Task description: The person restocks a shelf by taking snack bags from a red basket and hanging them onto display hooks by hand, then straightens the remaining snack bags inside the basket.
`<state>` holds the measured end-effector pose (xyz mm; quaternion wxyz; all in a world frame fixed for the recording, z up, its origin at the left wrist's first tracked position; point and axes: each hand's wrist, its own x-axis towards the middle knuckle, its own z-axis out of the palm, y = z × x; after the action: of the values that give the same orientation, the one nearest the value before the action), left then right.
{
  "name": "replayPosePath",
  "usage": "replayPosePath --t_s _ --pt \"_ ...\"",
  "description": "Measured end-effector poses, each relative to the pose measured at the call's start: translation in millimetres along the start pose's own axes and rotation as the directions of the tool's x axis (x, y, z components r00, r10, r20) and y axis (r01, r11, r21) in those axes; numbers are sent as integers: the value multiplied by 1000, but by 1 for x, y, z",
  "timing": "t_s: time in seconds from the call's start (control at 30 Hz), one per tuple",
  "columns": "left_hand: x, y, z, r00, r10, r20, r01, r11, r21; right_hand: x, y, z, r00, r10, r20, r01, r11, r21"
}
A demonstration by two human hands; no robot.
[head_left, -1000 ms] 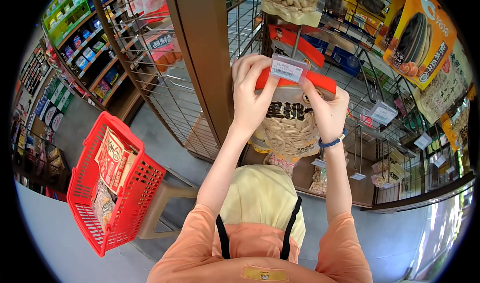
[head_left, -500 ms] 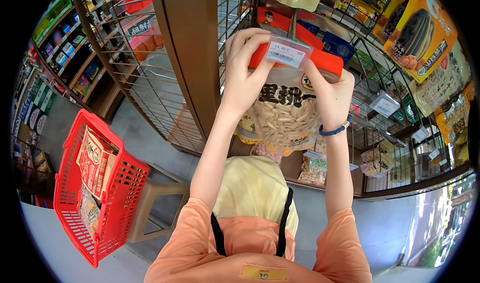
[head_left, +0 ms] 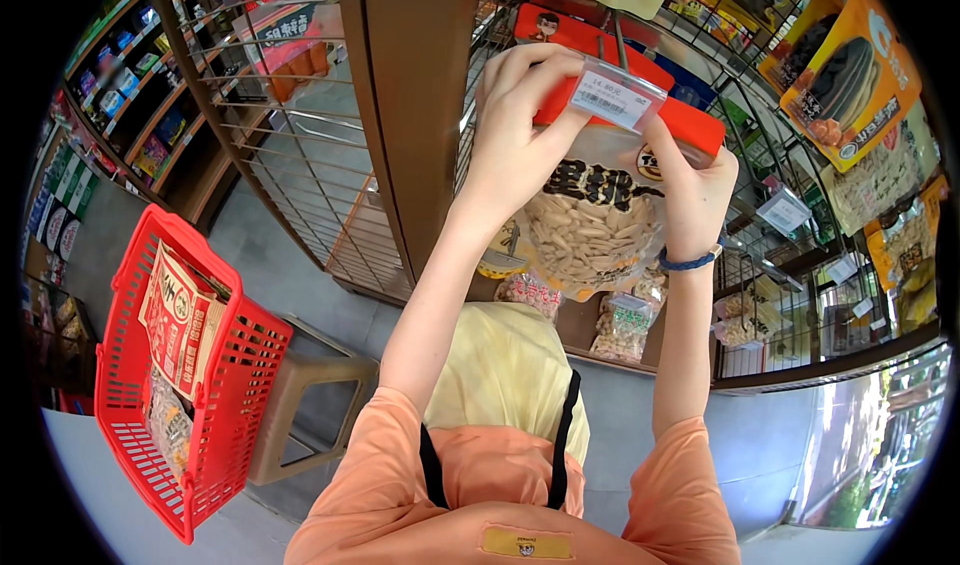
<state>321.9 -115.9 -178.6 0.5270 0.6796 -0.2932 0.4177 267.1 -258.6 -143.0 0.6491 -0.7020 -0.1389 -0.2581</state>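
Note:
A clear bag of pale seeds (head_left: 592, 235) with a red top strip hangs at a metal hook of the wire rack, in front of me. My left hand (head_left: 528, 115) grips its upper left side, fingers curled behind the red strip and thumb in front. At the upper right corner my right hand (head_left: 697, 185) is closed on the same bag, thumb pointing up in front. A price tag in a clear holder (head_left: 618, 97) sits before the red strip, between my two thumbs. Fingers behind the bag are partly hidden.
A red shopping basket (head_left: 262, 360) holding packets rests on a beige stool (head_left: 325, 370) to my left. Beside the rack stands a brown post (head_left: 422, 95). Orange snack bags (head_left: 850, 75) hang at the right, and packaged nuts (head_left: 625, 327) lie on the low shelf.
Both hands and the bag sit slightly farther right in the picture, as the view has shifted a little. Each hand keeps its hold on the bag.

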Motion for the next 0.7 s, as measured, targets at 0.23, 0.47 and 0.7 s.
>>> replayPosePath --t_s 0.23,0.47,0.7 --pt "3 -2 3 999 -32 9 32 999 -9 -1 -3 2 997 -5 -82 -2 996 -86" --pt "-11 6 0 983 -162 -82 145 973 -180 1 14 -1 994 6 -109 -15 997 -80" --pt "-79 -9 22 853 -503 -137 336 731 -594 13 32 -7 985 151 -84 -149 988 28"
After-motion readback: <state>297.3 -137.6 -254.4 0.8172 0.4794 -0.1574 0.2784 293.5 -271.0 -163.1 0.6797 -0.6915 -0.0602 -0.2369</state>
